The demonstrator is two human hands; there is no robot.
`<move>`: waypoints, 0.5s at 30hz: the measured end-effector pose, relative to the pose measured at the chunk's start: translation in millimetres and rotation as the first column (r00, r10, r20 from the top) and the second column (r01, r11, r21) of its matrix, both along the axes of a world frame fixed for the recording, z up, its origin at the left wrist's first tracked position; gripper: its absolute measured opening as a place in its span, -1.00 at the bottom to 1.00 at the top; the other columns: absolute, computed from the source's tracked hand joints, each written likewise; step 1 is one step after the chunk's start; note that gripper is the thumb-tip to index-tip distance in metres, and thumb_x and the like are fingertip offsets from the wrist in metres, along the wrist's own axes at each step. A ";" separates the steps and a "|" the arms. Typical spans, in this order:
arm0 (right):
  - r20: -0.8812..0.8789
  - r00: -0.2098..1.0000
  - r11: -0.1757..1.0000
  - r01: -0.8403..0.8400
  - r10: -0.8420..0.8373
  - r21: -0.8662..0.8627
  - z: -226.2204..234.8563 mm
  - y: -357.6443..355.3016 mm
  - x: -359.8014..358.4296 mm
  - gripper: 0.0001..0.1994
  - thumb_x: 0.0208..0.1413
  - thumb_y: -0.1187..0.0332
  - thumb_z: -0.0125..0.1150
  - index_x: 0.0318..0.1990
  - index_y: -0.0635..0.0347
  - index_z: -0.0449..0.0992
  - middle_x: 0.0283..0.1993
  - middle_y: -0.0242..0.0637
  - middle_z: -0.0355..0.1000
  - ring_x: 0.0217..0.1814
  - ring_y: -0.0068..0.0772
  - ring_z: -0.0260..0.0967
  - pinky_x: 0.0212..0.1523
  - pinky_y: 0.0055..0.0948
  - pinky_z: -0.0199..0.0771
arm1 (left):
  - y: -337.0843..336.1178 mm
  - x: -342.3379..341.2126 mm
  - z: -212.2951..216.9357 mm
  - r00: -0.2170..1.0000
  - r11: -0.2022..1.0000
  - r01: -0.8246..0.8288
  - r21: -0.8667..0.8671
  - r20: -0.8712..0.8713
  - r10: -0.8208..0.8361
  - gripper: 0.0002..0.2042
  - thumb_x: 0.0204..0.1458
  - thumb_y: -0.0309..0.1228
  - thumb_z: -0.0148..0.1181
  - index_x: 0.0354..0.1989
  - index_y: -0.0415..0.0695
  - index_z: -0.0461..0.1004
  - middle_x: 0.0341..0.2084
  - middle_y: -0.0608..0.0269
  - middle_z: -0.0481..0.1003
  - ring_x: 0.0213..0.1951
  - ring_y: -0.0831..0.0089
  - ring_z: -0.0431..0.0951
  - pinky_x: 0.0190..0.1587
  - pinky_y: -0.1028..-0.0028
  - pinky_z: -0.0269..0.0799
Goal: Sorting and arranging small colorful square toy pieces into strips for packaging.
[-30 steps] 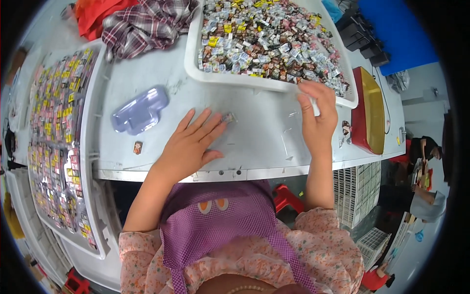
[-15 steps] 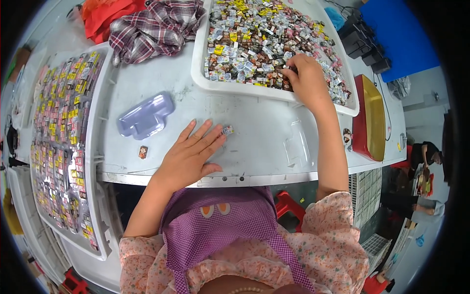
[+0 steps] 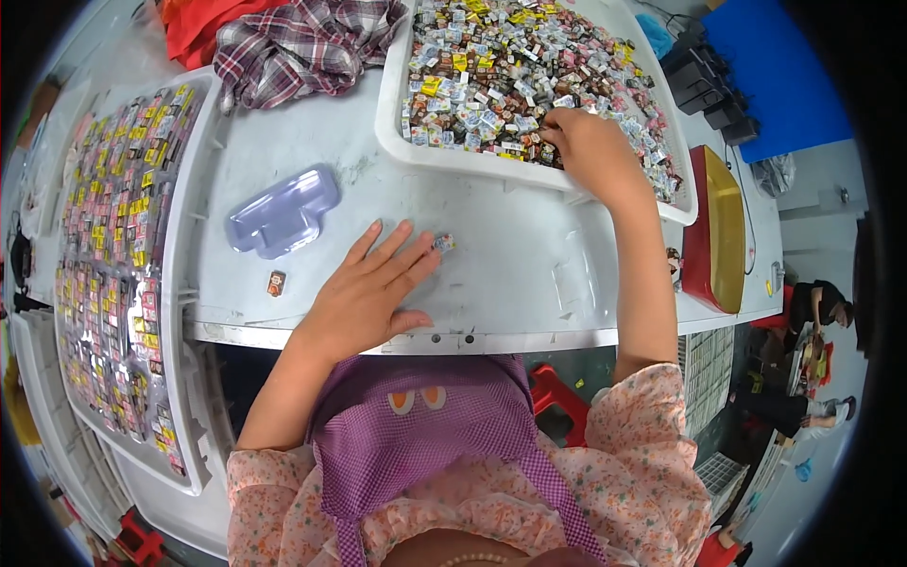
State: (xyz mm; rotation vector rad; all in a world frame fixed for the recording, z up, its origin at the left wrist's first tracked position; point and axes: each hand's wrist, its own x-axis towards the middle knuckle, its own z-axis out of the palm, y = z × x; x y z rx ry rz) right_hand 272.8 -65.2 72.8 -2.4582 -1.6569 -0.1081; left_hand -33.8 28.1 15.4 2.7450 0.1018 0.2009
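My left hand (image 3: 364, 293) lies flat on the white table, fingers spread. By its index fingertip is a small light-coloured carton-shaped piece (image 3: 444, 243). My right hand (image 3: 600, 156) reaches over the near rim of a white bin (image 3: 463, 163) filled with tiny box-shaped pieces (image 3: 487, 104) in white, brown, yellow and pink. Its thumb and fingers come together among brown pieces; whatever they pinch is mostly covered. To the left of my left hand rest a clear moulded plastic tray (image 3: 285, 210), with nothing in it, and a single brown piece (image 3: 275, 283).
At the left stands a white crate (image 3: 184, 283) of filled clear packs. A second clear plastic shell (image 3: 578, 276) lies near my right forearm. Beyond are a plaid cloth (image 3: 298, 52), a red-and-gold tray (image 3: 715, 231) and black boxes (image 3: 699, 85). Other people are at far right.
My right hand has shifted slightly left among the pieces in the bin, its fingertips still close together. My left hand stays flat on the table. The whole view has shifted a little.
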 end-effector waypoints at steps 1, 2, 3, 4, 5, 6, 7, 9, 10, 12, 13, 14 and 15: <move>-0.026 1.000 1.000 0.002 -0.002 -0.017 0.8 3.4 1.1 -0.80 0.13 0.31 0.13 -0.23 0.26 0.52 -0.41 -0.07 0.47 -0.40 -0.01 0.38 -0.28 -0.23 0.38 | 3.4 1.6 1.5 1.000 1.000 -0.007 -0.028 -0.015 0.006 -0.34 -0.04 -0.08 0.23 0.24 -0.09 0.23 0.27 0.21 0.19 0.35 0.25 0.05 0.38 0.17 -0.15; -0.042 0.999 1.000 -0.007 0.006 -0.023 4.6 5.3 6.1 -0.80 0.13 0.31 0.13 -0.23 0.26 0.52 -0.41 -0.07 0.47 -0.40 -0.01 0.38 -0.28 -0.23 0.38 | 3.9 0.5 5.3 0.999 0.998 -0.016 -0.056 -0.038 0.014 -0.33 -0.02 -0.12 0.22 0.25 -0.13 0.20 0.27 0.17 0.19 0.34 0.22 0.05 0.38 0.16 -0.13; -0.088 0.996 0.998 -0.034 0.029 -0.052 6.7 6.4 13.1 -0.79 0.12 0.30 0.14 -0.21 0.26 0.52 -0.42 -0.07 0.47 -0.40 0.00 0.38 -0.28 -0.22 0.37 | 3.8 -2.8 4.7 0.998 0.997 -0.024 -0.070 -0.059 0.020 -0.33 -0.02 -0.12 0.22 0.25 -0.13 0.20 0.27 0.17 0.19 0.34 0.22 0.05 0.38 0.16 -0.13; -0.134 0.990 0.995 -0.062 0.051 -0.081 9.2 4.4 15.1 -0.79 0.12 0.29 0.14 -0.19 0.25 0.52 -0.42 -0.07 0.47 -0.40 0.01 0.38 -0.28 -0.22 0.37 | 3.8 -4.9 3.9 0.998 0.980 -0.046 -0.193 0.044 0.055 -0.35 0.02 -0.16 0.18 0.26 -0.16 0.17 0.26 0.11 0.20 0.33 0.17 0.09 0.37 0.15 -0.11; -0.149 0.989 0.991 -0.044 0.025 -0.127 14.6 5.5 15.0 -0.79 0.12 0.30 0.15 -0.21 0.26 0.52 -0.39 -0.04 0.46 -0.37 0.00 0.39 -0.27 -0.23 0.37 | 8.7 -3.1 2.8 0.983 0.950 -0.058 -0.306 0.149 0.108 -0.38 0.07 -0.19 0.15 0.27 -0.20 0.13 0.25 0.05 0.21 0.31 0.11 0.12 0.36 0.15 -0.08; -0.161 0.986 0.990 -0.054 0.032 -0.132 13.9 5.5 17.1 -0.79 0.12 0.30 0.15 -0.21 0.26 0.52 -0.39 -0.04 0.46 -0.37 0.00 0.39 -0.27 -0.23 0.37 | 13.4 -3.5 -1.5 0.984 0.948 -0.070 -0.310 0.136 0.117 -0.38 0.07 -0.19 0.15 0.27 -0.20 0.13 0.25 0.05 0.21 0.31 0.11 0.12 0.36 0.15 -0.08; -0.136 0.988 0.994 -0.082 0.072 -0.074 12.3 4.8 20.5 -0.79 0.12 0.31 0.15 -0.22 0.28 0.52 -0.37 -0.02 0.46 -0.35 -0.02 0.39 -0.27 -0.23 0.37 | 17.7 -4.5 -7.9 0.961 0.893 -0.070 -0.445 0.211 0.180 -0.41 0.10 -0.22 0.09 0.27 -0.22 0.13 0.23 0.02 0.22 0.29 0.07 0.15 0.35 0.15 -0.06; -0.072 0.991 0.990 -0.107 0.114 0.088 11.5 3.0 20.1 -0.79 0.11 0.32 0.17 -0.23 0.30 0.53 -0.30 -0.05 0.48 -0.31 -0.20 0.43 -0.25 -0.34 0.38 | 18.3 -5.8 -12.1 0.908 0.789 -0.057 -0.612 0.297 0.296 -0.50 0.18 -0.25 -0.04 0.24 -0.25 0.18 0.16 -0.04 0.31 0.23 0.00 0.23 0.31 0.18 0.04; -0.081 0.989 0.990 -0.115 0.122 0.083 12.1 -1.9 15.6 -0.79 0.11 0.32 0.17 -0.23 0.30 0.53 -0.30 -0.05 0.48 -0.31 -0.20 0.43 -0.25 -0.34 0.38 | 18.1 -5.1 -11.0 0.908 0.785 -0.069 -0.616 0.287 0.305 -0.50 0.18 -0.25 -0.04 0.24 -0.25 0.18 0.16 -0.04 0.31 0.23 0.00 0.23 0.31 0.18 0.04; -0.270 0.960 0.938 0.023 0.076 0.347 23.2 -12.3 -10.5 -0.80 0.10 0.33 0.20 -0.22 0.29 0.55 -0.29 -0.21 0.51 -0.30 -0.40 0.43 -0.24 -0.45 0.38 | 18.5 -6.4 -12.0 0.873 0.776 -0.080 -0.626 0.332 0.358 -0.58 0.13 -0.30 0.04 0.14 -0.23 0.32 0.08 0.01 0.38 0.12 0.07 0.34 0.21 0.23 0.17; -0.441 0.893 0.947 0.066 0.084 0.313 28.6 -16.4 -26.5 -0.82 0.08 0.38 0.24 -0.21 0.27 0.56 -0.28 -0.35 0.51 -0.29 -0.56 0.39 -0.25 -0.55 0.37 | 19.5 -6.8 -13.8 0.873 0.772 -0.091 -0.629 0.323 0.366 -0.58 0.13 -0.30 0.04 0.14 -0.23 0.32 0.08 0.01 0.38 0.12 0.07 0.34 0.21 0.23 0.17; -0.447 0.891 0.948 0.065 0.085 0.311 27.5 -22.1 -39.6 -0.82 0.08 0.38 0.24 -0.21 0.27 0.56 -0.28 -0.35 0.51 -0.29 -0.56 0.39 -0.25 -0.55 0.37 | 20.7 -7.6 -13.8 0.871 0.826 -0.096 -0.555 0.355 0.340 -0.62 0.08 -0.34 0.12 0.06 -0.22 0.39 0.01 0.08 0.42 0.05 0.12 0.36 0.14 0.27 0.21; -0.450 0.874 0.943 -0.027 0.182 0.330 22.7 -27.9 -49.1 -0.83 0.07 0.40 0.25 -0.21 0.27 0.56 -0.29 -0.36 0.51 -0.29 -0.57 0.39 -0.25 -0.56 0.37 | 21.4 -6.3 -14.7 0.871 0.874 -0.093 -0.478 0.387 0.304 -0.66 0.02 -0.38 0.19 -0.02 -0.20 0.46 -0.06 0.14 0.45 -0.02 0.17 0.39 0.07 0.31 0.25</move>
